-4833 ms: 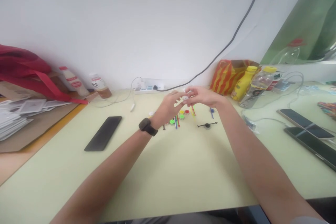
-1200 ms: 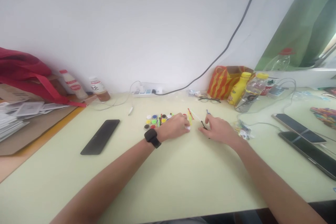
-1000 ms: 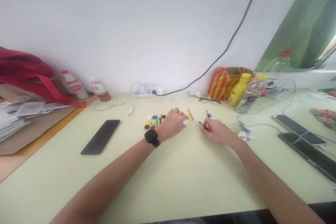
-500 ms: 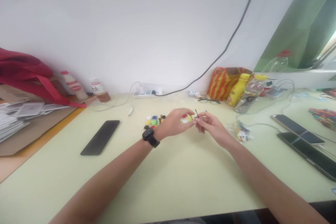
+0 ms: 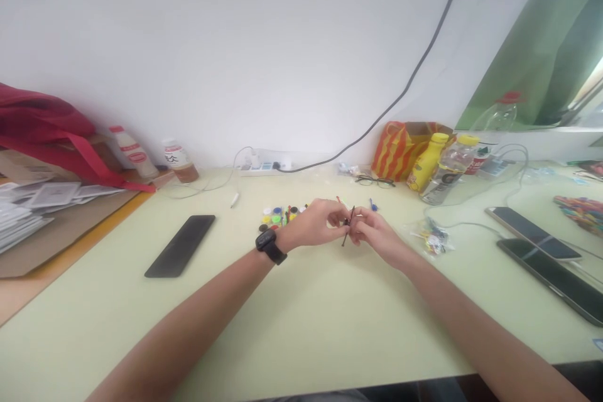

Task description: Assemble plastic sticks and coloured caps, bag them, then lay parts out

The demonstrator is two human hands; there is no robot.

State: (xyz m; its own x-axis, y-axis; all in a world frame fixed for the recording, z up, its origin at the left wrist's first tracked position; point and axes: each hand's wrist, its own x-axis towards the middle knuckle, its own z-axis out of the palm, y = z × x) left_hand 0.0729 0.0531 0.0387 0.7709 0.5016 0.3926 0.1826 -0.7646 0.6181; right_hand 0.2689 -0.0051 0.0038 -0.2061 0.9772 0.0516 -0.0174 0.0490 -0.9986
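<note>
A thin dark stick (image 5: 344,240) slants between my two hands, its lower end poking out below the fingertips. My left hand (image 5: 316,221), with a black watch (image 5: 266,241) on the wrist, pinches it from the left. From the right, my right hand (image 5: 377,233) has its fingers closed on the same stick. A small dark part seems to sit where the fingertips meet, mostly hidden by them. Behind my left hand lie several small coloured round pieces (image 5: 276,219), partly covered by it. A small blue piece (image 5: 373,205) rests beyond my right hand.
A black phone-like slab (image 5: 180,246) lies at left. To the right are a bag of small parts (image 5: 434,240), two phones (image 5: 532,232) and a colourful bundle (image 5: 581,210). Glasses (image 5: 375,181), bottles (image 5: 428,162) and a power strip (image 5: 261,166) stand along the wall.
My hands have come together around the dark stick, which now points down below the fingers. The blue piece and a red-tipped piece behind the hands are now more exposed.
</note>
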